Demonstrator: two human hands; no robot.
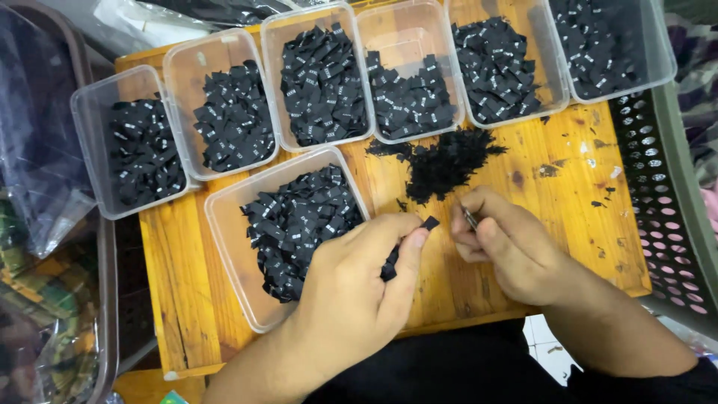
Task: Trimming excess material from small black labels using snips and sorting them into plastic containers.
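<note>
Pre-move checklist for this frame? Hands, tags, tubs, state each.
1. Left hand has a black tag pinched at thumb and fingertip: ok.
2. Right hand holds a thin metal tool: ok; what kind, cannot tell.
3. Loose tag pile lies on the wooden board, within reach of both hands: ok.
4. Nearest tub sits by the left hand, holding tags: ok.
5. Five back tubs stand in a row, all holding tags: ok.
6. More tags in the left palm: cannot tell.
</note>
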